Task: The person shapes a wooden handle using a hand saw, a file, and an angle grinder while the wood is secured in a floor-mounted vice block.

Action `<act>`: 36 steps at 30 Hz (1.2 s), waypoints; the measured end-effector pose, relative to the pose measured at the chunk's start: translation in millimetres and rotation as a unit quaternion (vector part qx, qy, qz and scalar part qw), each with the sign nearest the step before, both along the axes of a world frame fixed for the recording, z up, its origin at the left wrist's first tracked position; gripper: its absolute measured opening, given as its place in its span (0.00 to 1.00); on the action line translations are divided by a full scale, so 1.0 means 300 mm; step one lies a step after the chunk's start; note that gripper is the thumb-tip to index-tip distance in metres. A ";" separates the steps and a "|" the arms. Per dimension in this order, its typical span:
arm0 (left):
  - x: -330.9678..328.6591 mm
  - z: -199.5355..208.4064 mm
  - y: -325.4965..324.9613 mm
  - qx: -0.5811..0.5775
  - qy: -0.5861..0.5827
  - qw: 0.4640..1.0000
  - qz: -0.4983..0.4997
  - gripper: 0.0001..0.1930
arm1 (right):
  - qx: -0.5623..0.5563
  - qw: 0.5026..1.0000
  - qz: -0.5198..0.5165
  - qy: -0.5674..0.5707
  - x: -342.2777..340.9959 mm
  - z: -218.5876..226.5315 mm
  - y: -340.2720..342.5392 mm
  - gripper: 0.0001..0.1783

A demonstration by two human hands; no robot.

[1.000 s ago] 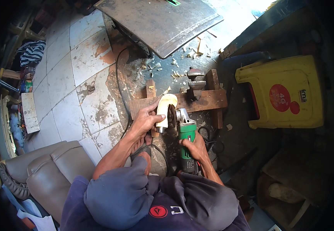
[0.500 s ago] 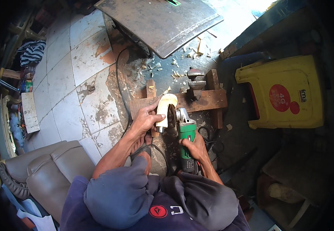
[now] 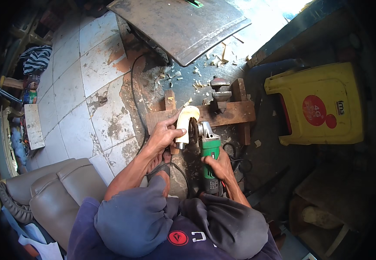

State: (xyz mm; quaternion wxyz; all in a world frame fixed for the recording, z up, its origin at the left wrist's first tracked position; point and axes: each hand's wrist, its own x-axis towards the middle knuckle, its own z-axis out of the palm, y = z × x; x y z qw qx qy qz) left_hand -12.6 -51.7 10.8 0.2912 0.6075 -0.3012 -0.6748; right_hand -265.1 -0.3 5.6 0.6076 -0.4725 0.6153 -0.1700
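My left hand (image 3: 164,135) grips a pale, curved wooden handle (image 3: 183,121), hooked at the top, with a short metal end at its bottom. Against its right side is the dark disc (image 3: 193,130) of a green angle grinder (image 3: 211,160). My right hand (image 3: 221,164) is wrapped round the grinder's body, its thumb across the front. The disc meets the inner curve of the handle, or sits very close to it; I cannot tell which. The grinder's lower end is between my knees.
Beyond my hands a low wooden frame (image 3: 227,113) carries a metal vise (image 3: 221,93). A dark tabletop (image 3: 179,26) stands farther off, wood chips (image 3: 199,84) on the floor before it. A yellow plastic stool (image 3: 322,104) lies right, a grey cushioned seat (image 3: 66,195) left. A black cable (image 3: 134,95) crosses the floor.
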 end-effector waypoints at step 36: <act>0.018 -0.031 -0.011 0.014 0.094 0.995 0.038 0.37 | 0.013 1.000 -0.007 -0.021 -0.020 0.019 0.008 0.30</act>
